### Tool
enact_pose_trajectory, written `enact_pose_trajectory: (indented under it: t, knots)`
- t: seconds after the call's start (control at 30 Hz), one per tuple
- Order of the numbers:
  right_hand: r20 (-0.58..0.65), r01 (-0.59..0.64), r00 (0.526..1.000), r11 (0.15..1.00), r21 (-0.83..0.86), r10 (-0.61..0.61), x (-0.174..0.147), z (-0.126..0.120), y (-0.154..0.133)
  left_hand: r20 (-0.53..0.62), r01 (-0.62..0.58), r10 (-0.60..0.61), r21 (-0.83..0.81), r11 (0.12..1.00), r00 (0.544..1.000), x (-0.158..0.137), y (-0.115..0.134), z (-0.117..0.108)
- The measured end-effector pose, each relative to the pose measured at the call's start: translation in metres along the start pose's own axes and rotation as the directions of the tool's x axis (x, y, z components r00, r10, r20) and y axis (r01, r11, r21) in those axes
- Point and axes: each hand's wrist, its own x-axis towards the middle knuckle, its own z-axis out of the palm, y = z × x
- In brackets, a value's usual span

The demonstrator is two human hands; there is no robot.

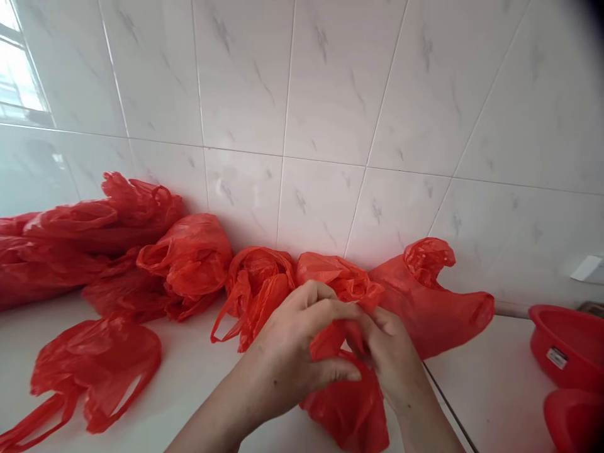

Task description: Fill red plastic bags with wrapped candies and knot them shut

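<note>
Both hands are at a thin red plastic bag [352,406] above the white surface, and its lower part hangs down below them. My left hand [309,333] has its fingers curled over the bag's upper part, with the thumb in front. Opposite it, my right hand [394,358] grips the bag from the right, its fingertips partly hidden behind the left fingers. Just behind the hands sit another crumpled red bag [330,267] and a spread-out red bag [438,321]. Left of my left hand, a bunched red bag [262,277] has its handle loop showing.
Along the tiled wall [245,82] lies a heap of red plastic bags [70,245], with a rounded red bag [198,258] beside it. A loose bag [99,365] rests at the front left. Two red basins [566,340] stand at the right edge. A dark seam crosses the white surface [207,384].
</note>
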Motion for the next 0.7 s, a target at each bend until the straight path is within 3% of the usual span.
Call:
enact_pose_trajectory:
  t: [0.1,0.2,0.3,0.37,0.43,0.57,0.7]
  knots:
    - [0.010,-0.024,1.000,0.999,0.020,0.024,-0.001,-0.010,-0.002,0.015,0.069,-0.069,0.024,0.997,0.998,0.003,-0.010,0.006]
    - [0.202,0.026,0.979,0.999,0.023,-0.030,-0.001,-0.024,-0.001,-0.049,0.256,-0.261,-0.092,0.962,0.964,0.006,-0.019,0.011]
    - [0.427,0.138,0.887,0.983,0.119,-0.176,0.001,-0.038,0.002,0.043,0.414,-0.423,-0.313,0.855,0.905,0.008,-0.028,0.016]
    - [0.478,0.190,0.843,0.967,0.169,-0.249,0.002,-0.044,0.003,0.122,0.458,-0.452,-0.425,0.781,0.884,0.008,-0.031,0.017]
    - [0.469,0.168,0.859,0.978,0.123,-0.206,0.001,-0.045,0.001,0.146,0.463,-0.454,-0.490,0.739,0.879,0.007,-0.032,0.018]
    - [0.337,0.026,0.942,0.993,-0.112,0.014,0.000,-0.033,-0.006,0.106,0.449,-0.470,-0.532,0.718,0.877,0.005,-0.027,0.017]
    - [0.135,0.031,0.991,0.971,-0.236,0.001,0.010,-0.018,0.004,0.129,0.481,-0.474,-0.426,0.767,0.871,0.003,-0.018,0.017]
